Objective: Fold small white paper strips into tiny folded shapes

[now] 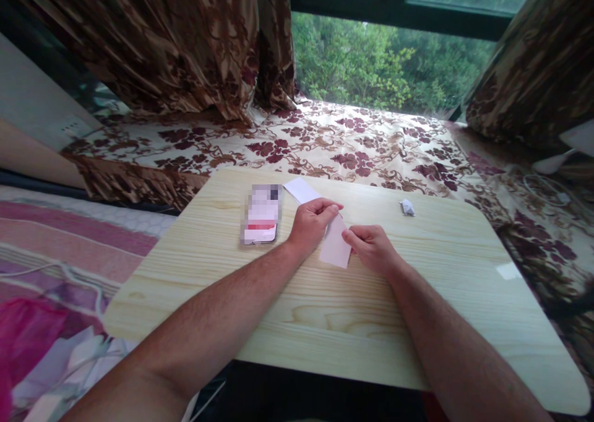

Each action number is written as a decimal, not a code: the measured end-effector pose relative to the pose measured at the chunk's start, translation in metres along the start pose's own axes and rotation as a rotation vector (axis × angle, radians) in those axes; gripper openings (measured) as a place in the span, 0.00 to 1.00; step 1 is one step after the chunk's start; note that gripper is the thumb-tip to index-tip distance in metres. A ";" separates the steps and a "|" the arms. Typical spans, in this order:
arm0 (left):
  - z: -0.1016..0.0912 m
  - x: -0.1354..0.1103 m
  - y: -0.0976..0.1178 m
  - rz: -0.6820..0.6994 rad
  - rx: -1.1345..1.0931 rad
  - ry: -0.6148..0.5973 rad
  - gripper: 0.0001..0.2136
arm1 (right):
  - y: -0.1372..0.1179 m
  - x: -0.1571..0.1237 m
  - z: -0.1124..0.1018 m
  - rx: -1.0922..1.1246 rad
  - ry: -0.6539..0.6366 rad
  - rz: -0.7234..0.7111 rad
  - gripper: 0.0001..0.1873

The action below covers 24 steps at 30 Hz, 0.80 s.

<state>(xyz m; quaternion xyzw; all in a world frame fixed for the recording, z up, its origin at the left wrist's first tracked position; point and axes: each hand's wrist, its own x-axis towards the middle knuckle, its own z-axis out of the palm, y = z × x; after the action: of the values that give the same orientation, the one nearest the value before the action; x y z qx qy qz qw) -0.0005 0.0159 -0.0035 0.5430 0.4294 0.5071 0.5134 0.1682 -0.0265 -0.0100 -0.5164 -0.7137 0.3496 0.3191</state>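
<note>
A small sheet of white paper (336, 249) is held between my two hands above the wooden table. My left hand (312, 223) pinches its upper part, fingers curled over the edge. At the sheet's right edge, my right hand (371, 245) grips it between thumb and bent fingers. Another white paper (301, 190) lies flat on the table just beyond my left hand, partly covered by it. To the left rests a phone (262, 215), its screen blurred out. A small crumpled or folded piece of white paper (407, 207) sits off to the right.
The light wood table (185, 273) has rounded corners. A white patch (508, 271) shows near its right edge. Behind it runs a floral-covered window ledge (362, 137) under curtains (185, 44). Cables and a pink bag (28, 341) lie on the bed at left.
</note>
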 end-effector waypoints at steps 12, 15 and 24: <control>0.003 0.002 -0.006 0.025 -0.066 -0.013 0.11 | -0.001 -0.001 0.000 0.050 0.010 -0.019 0.22; 0.002 0.002 -0.006 0.032 -0.046 0.003 0.11 | -0.001 0.000 0.000 0.063 0.017 -0.018 0.21; 0.006 -0.001 -0.008 0.078 -0.013 -0.053 0.08 | -0.001 0.002 0.000 0.056 0.074 -0.016 0.20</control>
<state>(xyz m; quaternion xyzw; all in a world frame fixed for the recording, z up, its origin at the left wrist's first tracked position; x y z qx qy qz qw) 0.0061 0.0145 -0.0112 0.5693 0.3910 0.5149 0.5079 0.1675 -0.0251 -0.0086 -0.5142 -0.6955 0.3475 0.3621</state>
